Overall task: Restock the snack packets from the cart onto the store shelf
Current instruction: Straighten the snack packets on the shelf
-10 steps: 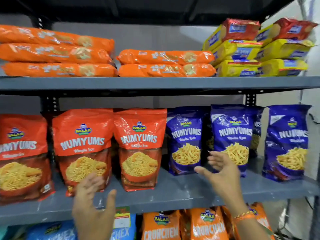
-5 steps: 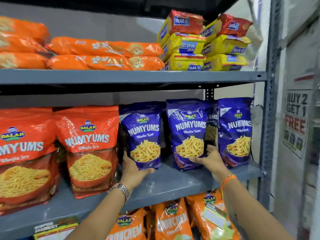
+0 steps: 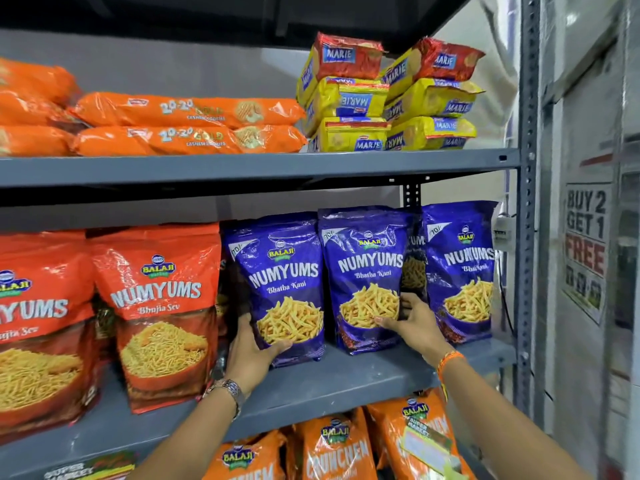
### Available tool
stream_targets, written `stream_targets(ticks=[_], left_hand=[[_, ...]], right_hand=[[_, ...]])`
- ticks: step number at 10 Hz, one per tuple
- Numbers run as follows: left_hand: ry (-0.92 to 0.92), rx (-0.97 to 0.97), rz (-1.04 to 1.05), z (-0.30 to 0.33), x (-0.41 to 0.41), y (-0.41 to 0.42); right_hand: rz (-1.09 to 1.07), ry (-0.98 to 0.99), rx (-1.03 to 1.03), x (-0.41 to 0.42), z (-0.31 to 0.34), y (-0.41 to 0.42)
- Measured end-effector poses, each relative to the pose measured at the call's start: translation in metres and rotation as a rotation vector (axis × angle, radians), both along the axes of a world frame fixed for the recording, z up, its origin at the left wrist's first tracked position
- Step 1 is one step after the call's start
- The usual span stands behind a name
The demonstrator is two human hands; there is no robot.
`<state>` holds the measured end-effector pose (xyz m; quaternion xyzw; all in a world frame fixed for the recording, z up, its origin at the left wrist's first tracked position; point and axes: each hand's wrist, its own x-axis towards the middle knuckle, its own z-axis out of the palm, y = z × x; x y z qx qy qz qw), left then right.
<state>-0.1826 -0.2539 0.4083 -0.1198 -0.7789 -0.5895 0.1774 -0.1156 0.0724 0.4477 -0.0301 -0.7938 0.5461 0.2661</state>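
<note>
Three blue Numyums packets stand upright along the front of the grey middle shelf (image 3: 346, 379). My left hand (image 3: 249, 355) grips the lower left corner of the leftmost blue packet (image 3: 280, 271). My right hand (image 3: 408, 320) holds the lower right edge of the middle blue packet (image 3: 363, 268), thumb on its front. The third blue packet (image 3: 460, 261) stands free at the right, and another blue packet shows partly behind the gap. Orange Numyums packets (image 3: 159, 306) stand to the left. The cart is out of view.
The upper shelf (image 3: 242, 168) carries orange 20-20 biscuit rolls (image 3: 187, 110) and stacked yellow Marie packs (image 3: 388, 98). Orange Crunchem packets (image 3: 336, 445) fill the shelf below. The steel upright (image 3: 528, 237) bounds the right side, with a "Buy 2 Get 1 Free" sign (image 3: 585, 244) beyond it.
Both hands went from hanging open before the shelf to grasping the two blue packets. The view swung right and closer. The middle packet now stands straighter.
</note>
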Motion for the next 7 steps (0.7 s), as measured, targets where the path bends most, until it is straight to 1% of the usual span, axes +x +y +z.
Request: stream_targets(ticks=[2,5,6,7], left_hand=[[-0.005,0.035,-0.051,0.018,0.047,0.003],[-0.014,0.044,-0.077,0.016,0.057,-0.005],[-0.03,-0.017,-0.057,0.024,0.065,-0.005],[-0.015,-0.039,-0.064,0.025,0.069,-0.005]], right_hand=[[0.041,-0.004,0.031,0.015,-0.002,0.011],[0.042,-0.021,0.017,0.023,-0.002,0.013],[0.034,-0.052,0.007,0.027,-0.001,0.008],[0.038,-0.047,-0.015,0.029,0.001,0.006]])
